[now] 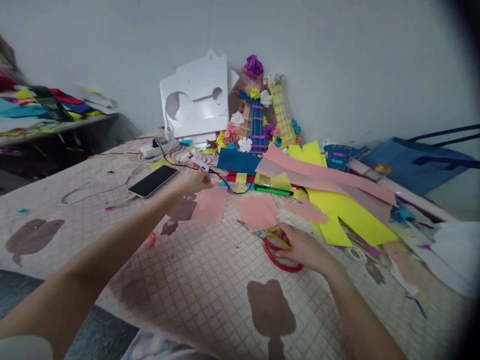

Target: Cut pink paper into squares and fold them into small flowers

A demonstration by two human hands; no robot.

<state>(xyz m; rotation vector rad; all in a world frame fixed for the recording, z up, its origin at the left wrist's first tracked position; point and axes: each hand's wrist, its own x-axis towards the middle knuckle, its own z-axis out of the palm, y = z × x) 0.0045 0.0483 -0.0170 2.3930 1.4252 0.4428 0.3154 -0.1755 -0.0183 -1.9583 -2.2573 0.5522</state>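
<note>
My right hand [300,246] grips a pair of scissors [282,256] with red and yellow handles. The scissor blades point left, against the lower edge of a pink paper piece [258,211] on the table. My left hand [200,180] is stretched forward with its fingers curled, just above another pink paper square [210,205]. Whatever those fingers hold, if anything, is hidden. Close to the left hand runs a black cable [176,163], and a white tube with red marks [198,161] lies just beyond. A green pen-like tool [273,190] rests behind the pink pieces.
A smartphone [153,181] and a white power strip [155,149] lie to the left. Pink strips [326,172] and yellow sheets [337,212] overlap at right, near a tape roll [356,255]. Paper-flower-decorated guitar shapes [258,122] and a white cut-out board [198,100] lean on the wall.
</note>
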